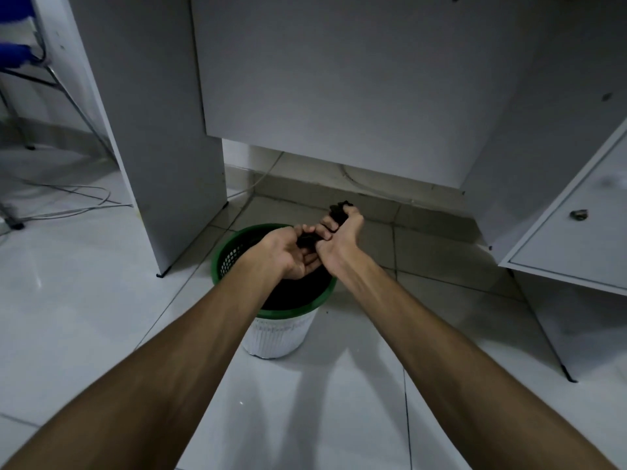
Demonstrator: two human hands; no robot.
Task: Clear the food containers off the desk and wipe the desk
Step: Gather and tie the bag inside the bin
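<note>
black crumpled plastic bag (339,212) clenched in right hand (341,237), left hand (291,252) pinching its lower end, over green-rimmed white mesh bin (281,334); keep it centred over the opening before letting go.

- Both bare forearms stretched forward and down, converging, hands touching.
- Left hand (288,254) palm up, fingers loosely curled around something dark.
- Right hand (339,237) clenched on the same dark material, knuckles raised.
</note>
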